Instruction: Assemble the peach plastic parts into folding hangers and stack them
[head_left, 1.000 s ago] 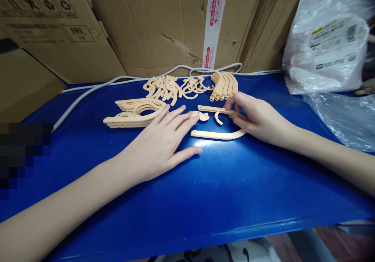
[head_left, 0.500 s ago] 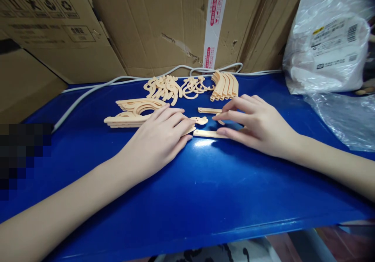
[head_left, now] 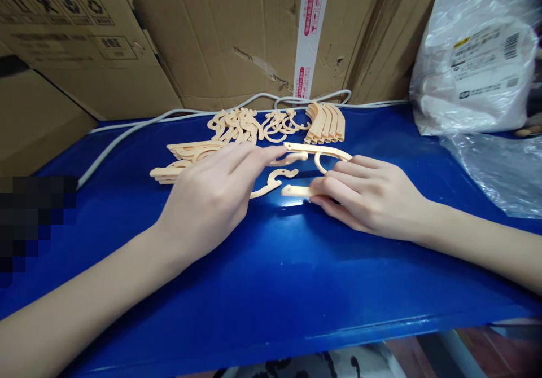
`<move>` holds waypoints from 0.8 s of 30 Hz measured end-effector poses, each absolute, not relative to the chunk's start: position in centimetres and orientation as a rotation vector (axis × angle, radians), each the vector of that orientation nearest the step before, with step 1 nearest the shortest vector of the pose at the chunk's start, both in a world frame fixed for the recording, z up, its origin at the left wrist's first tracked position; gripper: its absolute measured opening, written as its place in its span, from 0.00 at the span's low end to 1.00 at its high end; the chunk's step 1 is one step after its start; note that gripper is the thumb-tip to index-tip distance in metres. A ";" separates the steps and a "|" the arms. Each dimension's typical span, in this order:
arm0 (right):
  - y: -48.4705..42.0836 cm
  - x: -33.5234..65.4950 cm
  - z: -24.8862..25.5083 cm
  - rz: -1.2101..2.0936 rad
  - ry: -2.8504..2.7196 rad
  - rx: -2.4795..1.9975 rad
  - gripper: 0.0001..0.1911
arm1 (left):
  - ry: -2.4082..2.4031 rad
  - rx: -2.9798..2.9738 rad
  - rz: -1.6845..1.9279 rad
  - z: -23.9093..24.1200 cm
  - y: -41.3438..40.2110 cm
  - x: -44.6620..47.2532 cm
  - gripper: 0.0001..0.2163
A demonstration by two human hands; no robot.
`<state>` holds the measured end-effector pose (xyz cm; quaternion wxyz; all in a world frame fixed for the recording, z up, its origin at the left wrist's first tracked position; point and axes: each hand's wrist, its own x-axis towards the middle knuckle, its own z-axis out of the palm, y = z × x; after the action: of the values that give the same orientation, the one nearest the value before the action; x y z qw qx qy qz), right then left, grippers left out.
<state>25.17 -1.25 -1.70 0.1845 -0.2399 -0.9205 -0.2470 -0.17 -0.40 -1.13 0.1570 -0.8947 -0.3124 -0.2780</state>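
Note:
My left hand (head_left: 212, 180) reaches over cream plastic pieces that look like folding-hanger parts, its fingers bent and thumb side hidden. A small curved piece (head_left: 296, 158) juts from its fingertips, which lie close to the end of a long hanger arm (head_left: 315, 149). Below, an S-shaped piece (head_left: 271, 186) is partly covered by this hand. My right hand (head_left: 368, 194) is closed, with a second hanger arm (head_left: 296, 190) sticking out between thumb and fingers. The first arm's far end and a round hook (head_left: 320, 163) run up to the right hand's fingers.
Behind the hands lie a pile of wavy pieces (head_left: 237, 125), several hooks (head_left: 277, 124) and a row of curved arms (head_left: 326, 123). Stacked hangers (head_left: 169, 172) are at the left. A white cable (head_left: 127, 135), cardboard boxes (head_left: 237, 39) and a plastic-wrapped package (head_left: 474, 79) border the blue table (head_left: 296, 288).
My left hand has moved up, toward the long arm's end. My right hand's fingers have curled in around the lower arm, and the upper arm has shifted away from me.

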 end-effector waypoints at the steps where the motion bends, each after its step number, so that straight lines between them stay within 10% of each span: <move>1: -1.3 25.2 -1.7 -0.734 -2.592 -0.648 0.14 | -0.928 -2.551 -0.817 -1.0 -0.5 -0.2 0.18; 24: -1.1 26.2 -2.2 -0.444 -2.675 -0.762 0.15 | -1.419 -2.741 -0.789 -1.2 -0.8 0.4 0.18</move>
<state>26.18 -1.13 -2.18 0.1617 -0.2668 -0.9372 -0.1557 0.43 -0.79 -1.22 -0.0224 -0.8601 -0.4454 -0.2477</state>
